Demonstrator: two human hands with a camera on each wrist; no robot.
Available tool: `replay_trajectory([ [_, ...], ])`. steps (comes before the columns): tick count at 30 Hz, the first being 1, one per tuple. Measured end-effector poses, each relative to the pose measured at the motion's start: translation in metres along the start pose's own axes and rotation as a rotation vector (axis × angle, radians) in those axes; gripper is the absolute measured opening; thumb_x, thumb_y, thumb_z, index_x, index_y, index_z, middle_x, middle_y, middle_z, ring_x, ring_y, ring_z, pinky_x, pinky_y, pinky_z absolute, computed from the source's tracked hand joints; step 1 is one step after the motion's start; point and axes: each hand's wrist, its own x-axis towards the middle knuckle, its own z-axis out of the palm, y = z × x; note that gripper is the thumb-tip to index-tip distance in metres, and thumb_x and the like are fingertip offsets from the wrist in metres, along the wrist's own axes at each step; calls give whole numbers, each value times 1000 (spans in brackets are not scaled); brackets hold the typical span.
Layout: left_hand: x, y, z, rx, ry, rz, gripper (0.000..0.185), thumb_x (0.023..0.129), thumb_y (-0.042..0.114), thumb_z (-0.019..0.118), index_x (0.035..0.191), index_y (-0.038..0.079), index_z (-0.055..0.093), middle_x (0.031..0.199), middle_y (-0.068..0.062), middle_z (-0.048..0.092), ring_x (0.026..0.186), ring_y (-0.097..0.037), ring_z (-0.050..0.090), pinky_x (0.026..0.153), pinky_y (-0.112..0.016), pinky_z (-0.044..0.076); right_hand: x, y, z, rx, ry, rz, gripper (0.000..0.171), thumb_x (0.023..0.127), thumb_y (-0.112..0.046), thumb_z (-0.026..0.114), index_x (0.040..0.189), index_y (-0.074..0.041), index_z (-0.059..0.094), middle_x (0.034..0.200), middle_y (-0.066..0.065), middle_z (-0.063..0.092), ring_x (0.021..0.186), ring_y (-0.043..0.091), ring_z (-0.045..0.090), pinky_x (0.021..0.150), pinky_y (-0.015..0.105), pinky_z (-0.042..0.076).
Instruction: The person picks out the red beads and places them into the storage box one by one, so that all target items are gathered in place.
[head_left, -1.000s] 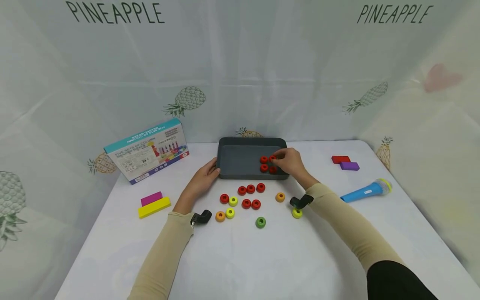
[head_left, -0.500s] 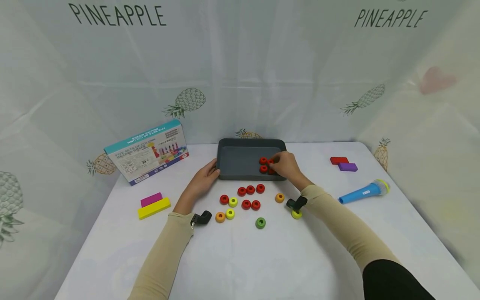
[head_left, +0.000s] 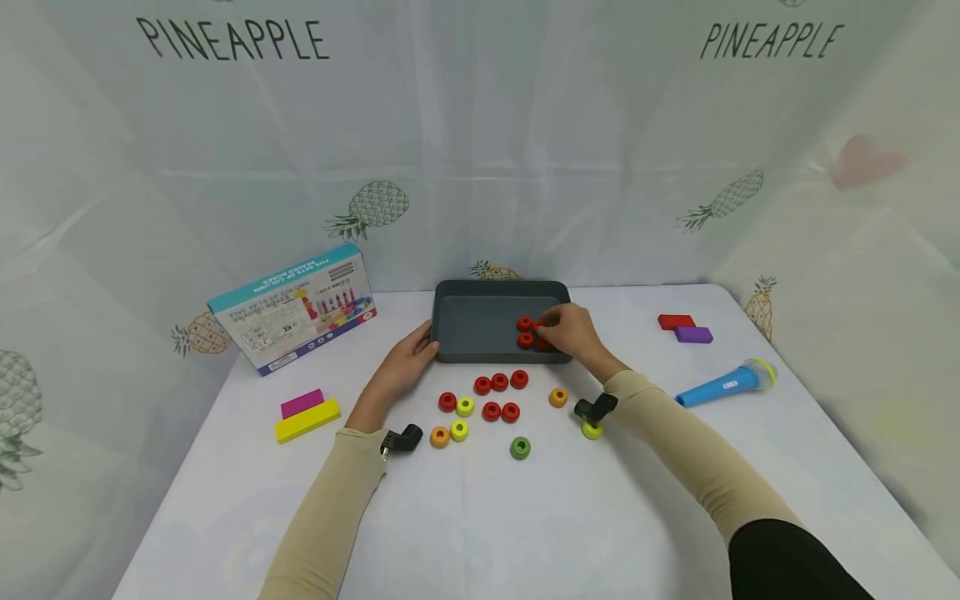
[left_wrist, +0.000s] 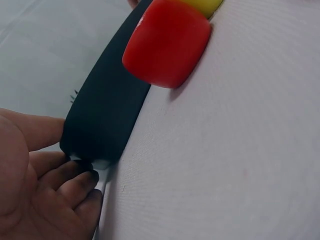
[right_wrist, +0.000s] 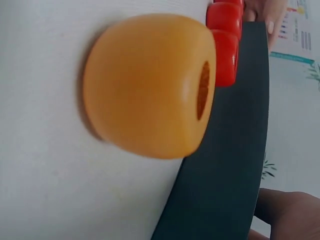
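In the head view, a dark grey tray (head_left: 474, 322) lies at the back of the table, with several red beads (head_left: 525, 340) in its right part. My left hand (head_left: 405, 363) holds the tray's left edge; the left wrist view shows its thumb and curled fingers around the tray corner (left_wrist: 100, 115). My right hand (head_left: 576, 332) is over the tray's right side, its fingertips pinching a red bead (head_left: 538, 326) low among the others. In the right wrist view, the tray wall (right_wrist: 220, 165) hides those fingertips.
Before the tray lie several loose red beads (head_left: 500, 382), yellow beads (head_left: 465, 406), orange beads (head_left: 558, 397) and a green bead (head_left: 520, 447). A printed box (head_left: 296, 308) and yellow block (head_left: 308, 421) lie left; a blue toy microphone (head_left: 723, 385) and purple block (head_left: 693, 335) lie right.
My right hand has shifted slightly left and down over the tray, its fingertips lower among the red beads. The left hand stays at the tray's edge. The head view has tilted slightly.
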Motion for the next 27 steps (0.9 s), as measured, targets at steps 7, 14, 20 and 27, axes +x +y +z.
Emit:
replay_trajectory([
  [7,0,-1,3,-3,6,-9,61,107,38,48,162,31,23,168,0,27,153,-23,33,126,-46,27,-3,0,-2,20,-5,9,35,93,-17,72,123,1,70,122,19,71,110,31,68,94,44,59],
  [14,1,-4,3,-1,4,-10,61,107,39,47,162,31,23,168,0,26,153,-24,33,126,-46,27,-12,-9,-11,70,9,7,37,93,-20,73,124,-1,70,121,17,71,110,31,67,94,45,59],
  [20,2,-3,1,6,5,-5,61,107,39,47,162,31,23,168,0,27,153,-24,33,126,-46,28,-36,-27,-18,165,-18,-30,37,92,-21,75,124,-4,71,123,14,72,111,29,69,91,44,61],
  [27,3,-3,1,-4,4,-2,61,107,40,47,162,31,23,168,1,26,153,-23,32,126,-45,28,-67,-39,-10,224,-81,-131,35,87,-17,80,119,-4,74,120,14,74,108,29,72,93,41,61],
])
